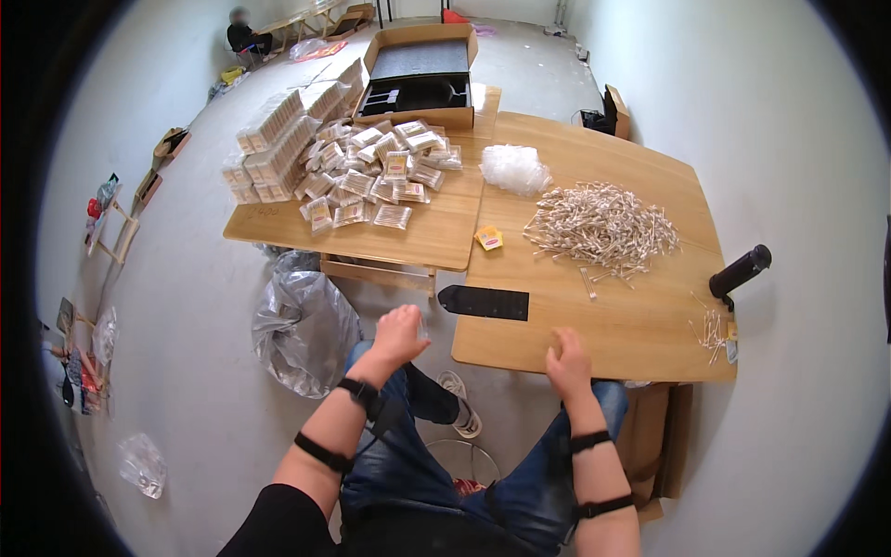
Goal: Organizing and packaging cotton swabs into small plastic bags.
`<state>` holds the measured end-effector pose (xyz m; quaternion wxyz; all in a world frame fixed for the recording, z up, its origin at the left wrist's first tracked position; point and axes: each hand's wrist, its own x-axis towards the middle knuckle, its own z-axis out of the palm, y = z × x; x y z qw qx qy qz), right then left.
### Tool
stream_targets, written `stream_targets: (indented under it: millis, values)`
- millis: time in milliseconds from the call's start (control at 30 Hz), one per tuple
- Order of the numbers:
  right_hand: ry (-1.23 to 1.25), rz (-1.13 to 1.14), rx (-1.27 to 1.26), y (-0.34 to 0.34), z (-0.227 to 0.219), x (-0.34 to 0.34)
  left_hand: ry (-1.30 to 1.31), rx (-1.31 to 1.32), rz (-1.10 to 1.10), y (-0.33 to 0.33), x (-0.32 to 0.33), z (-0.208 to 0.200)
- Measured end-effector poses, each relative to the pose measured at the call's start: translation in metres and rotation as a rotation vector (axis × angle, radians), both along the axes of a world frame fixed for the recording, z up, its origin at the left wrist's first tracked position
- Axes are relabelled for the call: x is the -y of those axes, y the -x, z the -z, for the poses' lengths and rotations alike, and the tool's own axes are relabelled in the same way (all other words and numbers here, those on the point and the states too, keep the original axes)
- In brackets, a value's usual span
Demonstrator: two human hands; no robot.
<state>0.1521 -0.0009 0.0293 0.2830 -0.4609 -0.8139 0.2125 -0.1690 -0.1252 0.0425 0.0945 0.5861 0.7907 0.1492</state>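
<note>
My left hand (pixel 399 336) is closed, off the table's front edge and above my lap. A bit of clear film, apparently a small plastic bag (pixel 424 327), shows at its fingers. My right hand (pixel 569 362) hovers at the table's near edge with fingers loosely bent and apart, and nothing shows in it. Between and beyond the hands a flat black strip (pixel 484 303) lies on the wooden table (pixel 501 348). Farther off are a big pile of loose cotton swabs (pixel 603 226), a small stack of yellow cards (pixel 488 239) and a heap of clear plastic bags (pixel 514 169).
Filled swab packets (pixel 393 215) lie heaped on the left table beside stacked bundles (pixel 269 139). An open carton (pixel 418 79) stands behind. A black cylinder (pixel 740 272) and loose swabs (pixel 713 331) are at right. A grey plastic sack (pixel 306 325) stands at left; a person (pixel 246 35) sits far off.
</note>
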Motion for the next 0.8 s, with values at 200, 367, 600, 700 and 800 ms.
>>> stream_targets:
  millis: [200,367,600,700,800]
  values:
    - [-0.239,0.153,0.229,0.018,0.026,-0.024,0.091,-0.082,-0.029,0.024,-0.049,0.041]
    - [-0.216,0.22,0.291,0.021,0.023,-0.016,0.051,-0.051,0.026,0.009,-0.074,0.04]
    - [-0.204,0.238,0.304,0.024,0.017,-0.017,-0.015,-0.244,0.187,-0.011,-0.09,0.013]
    - [-0.198,0.246,0.32,0.021,0.02,-0.02,0.056,-0.278,0.221,-0.032,-0.101,-0.004]
    - [-0.217,0.243,0.314,0.022,0.022,-0.024,0.072,-0.229,0.224,-0.045,-0.109,-0.004]
